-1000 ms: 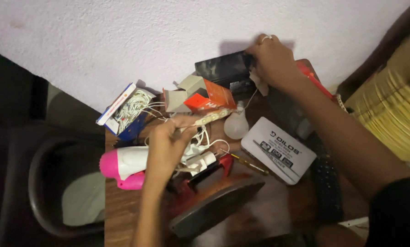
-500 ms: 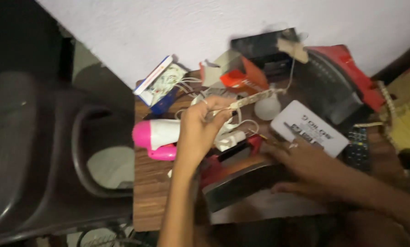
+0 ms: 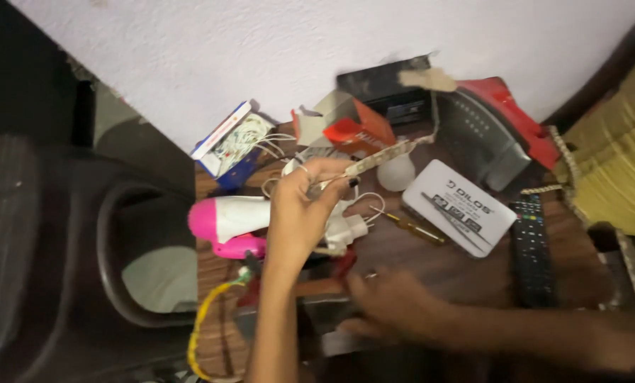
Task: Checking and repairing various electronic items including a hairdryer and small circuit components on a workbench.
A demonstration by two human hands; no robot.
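Note:
My left hand [image 3: 300, 213] is raised over the middle of the wooden table [image 3: 438, 266], its fingers pinched on a beige flexible strip [image 3: 388, 154] that runs up and right towards the wall. White cables [image 3: 363, 202] and a white plug [image 3: 346, 230] hang just under that hand. My right hand [image 3: 388, 312] is low at the table's near edge, blurred, with its fingers curled on a dark flat iron [image 3: 328, 323] that has red parts. A pink and white hair dryer [image 3: 225, 220] lies just left of my left hand.
Near the wall are a blue-white box of cables [image 3: 229, 142], an orange carton [image 3: 356, 128], a black box [image 3: 385, 89] and a red-grey iron [image 3: 487, 135]. A white bulb [image 3: 395, 174], screwdriver [image 3: 409, 227], white box [image 3: 459, 206] and black remote [image 3: 532, 252] lie right. A dark chair [image 3: 119, 248] stands left.
My right hand came down from the black box by the wall to the dark iron at the near edge. My left hand lifted the strip slightly. The view shifted left.

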